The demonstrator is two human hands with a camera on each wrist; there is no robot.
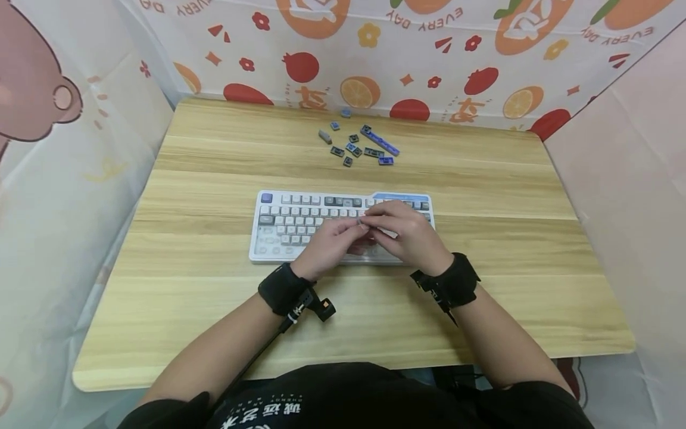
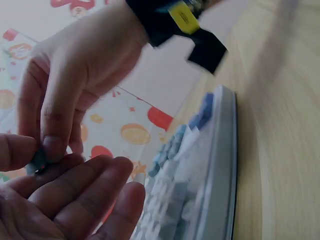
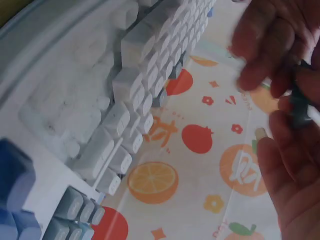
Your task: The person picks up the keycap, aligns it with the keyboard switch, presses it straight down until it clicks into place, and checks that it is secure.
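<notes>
Just above the keyboard (image 1: pixel 265 253), my two hands meet at the fingertips. A small dark grey-green keycap (image 3: pixel 300 102) is between them. My left hand (image 1: pixel 328 243) pinches it between thumb and index finger, its other fingers loosely spread in the left wrist view. From the other side, my right hand (image 1: pixel 409 238) also pinches the keycap with thumb and fingertips. Fingers cover most of it. White and grey keycaps fill the keyboard's upper rows. Along its front, the bottom row shows a pale plate with bare switch places. Blue keycaps (image 3: pixel 15 175) sit at the right end.
Behind the keyboard lie several loose dark and blue keycaps (image 1: pixel 353 149), some turned underside up. A long blue spacebar (image 1: pixel 382 142) rests among them. The wooden table (image 1: pixel 203 179) meets a fruit-patterned cloth (image 1: pixel 396 65) at its back edge.
</notes>
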